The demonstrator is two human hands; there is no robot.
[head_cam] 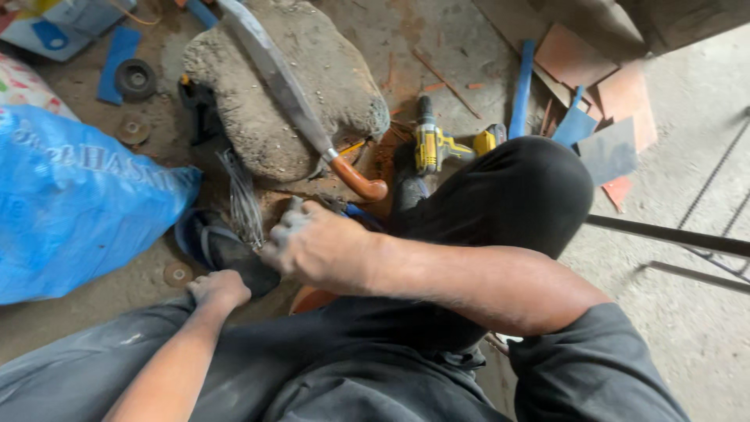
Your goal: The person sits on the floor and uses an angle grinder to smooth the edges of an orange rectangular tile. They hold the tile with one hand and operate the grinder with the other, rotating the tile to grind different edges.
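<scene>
Crouched on the floor [437, 39], the person's right hand [316, 244] closes over a dark tool beside the wire bundle [242, 199], the left hand [219, 287] rests curled by the sandal [215, 246]; machete [289, 94] and drill [430, 141] lie unused

- You are in a rough workshop or building site, squatting on a dusty concrete floor [695, 328].
- A yellow cordless drill [431, 144], grinding discs [135, 79], tile offcuts [574, 56] and steel rebar [672, 234] lie scattered about you.
</scene>
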